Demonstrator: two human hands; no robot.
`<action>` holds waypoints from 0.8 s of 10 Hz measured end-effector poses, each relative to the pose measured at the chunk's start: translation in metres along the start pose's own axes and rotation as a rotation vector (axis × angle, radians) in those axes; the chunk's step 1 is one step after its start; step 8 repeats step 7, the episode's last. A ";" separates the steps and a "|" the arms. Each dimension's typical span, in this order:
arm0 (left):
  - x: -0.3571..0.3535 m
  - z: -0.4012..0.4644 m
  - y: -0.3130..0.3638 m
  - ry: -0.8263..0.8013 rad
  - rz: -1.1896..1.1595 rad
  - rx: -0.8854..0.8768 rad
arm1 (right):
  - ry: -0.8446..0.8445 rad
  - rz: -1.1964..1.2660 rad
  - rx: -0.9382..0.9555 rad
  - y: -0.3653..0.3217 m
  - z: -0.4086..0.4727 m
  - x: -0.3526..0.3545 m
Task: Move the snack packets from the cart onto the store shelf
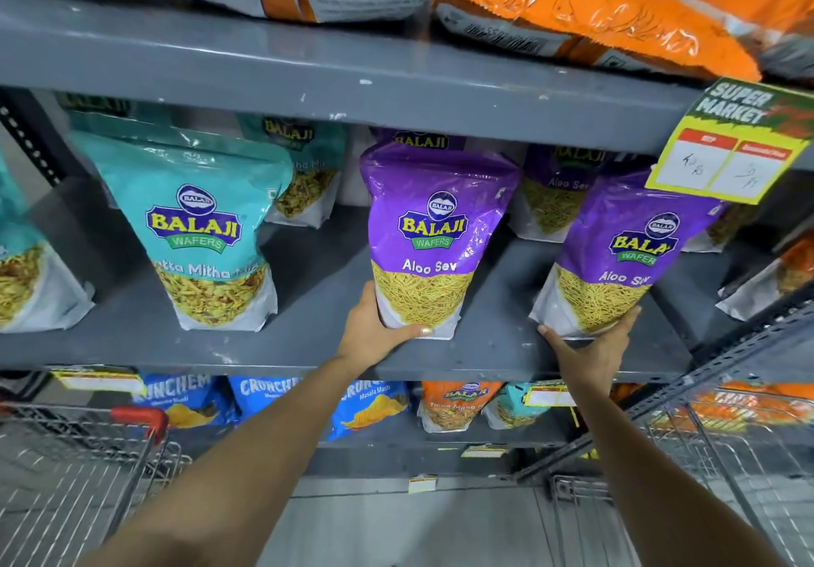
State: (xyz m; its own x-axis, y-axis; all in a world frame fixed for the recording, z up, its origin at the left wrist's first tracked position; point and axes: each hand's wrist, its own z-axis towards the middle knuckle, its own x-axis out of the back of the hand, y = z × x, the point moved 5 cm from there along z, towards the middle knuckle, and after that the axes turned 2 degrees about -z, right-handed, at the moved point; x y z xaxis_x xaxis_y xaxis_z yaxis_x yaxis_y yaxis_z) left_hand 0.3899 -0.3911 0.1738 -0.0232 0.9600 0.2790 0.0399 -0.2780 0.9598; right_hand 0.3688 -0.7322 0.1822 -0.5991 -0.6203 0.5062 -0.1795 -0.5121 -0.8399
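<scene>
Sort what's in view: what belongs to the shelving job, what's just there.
Job: left hand on middle purple packet; right hand on right purple packet; shelf; cart.

Just there: teal packet; orange bags; price tag; blue packets.

both arms extended up and forward, left hand [374, 328] cupped, thumb across front, right hand [590, 346] palm up, fingers spread, wrists bent back

We count four purple Aloo Sev packets: two in front [434, 232] [616, 258] and two behind at 1 o'clock [556, 196] [420, 139]. Teal packets number three fully seen [194, 223]. At 6 o'clock sit three blue packets [370, 403].
</scene>
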 end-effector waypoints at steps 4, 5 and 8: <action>0.000 0.005 0.000 0.000 -0.005 0.016 | 0.026 0.001 0.015 -0.001 0.000 0.000; -0.001 0.005 -0.002 0.000 0.000 0.014 | 0.028 0.009 0.005 -0.002 -0.003 -0.001; 0.004 0.002 0.003 0.030 -0.032 -0.054 | 0.044 0.054 0.024 -0.003 -0.010 0.002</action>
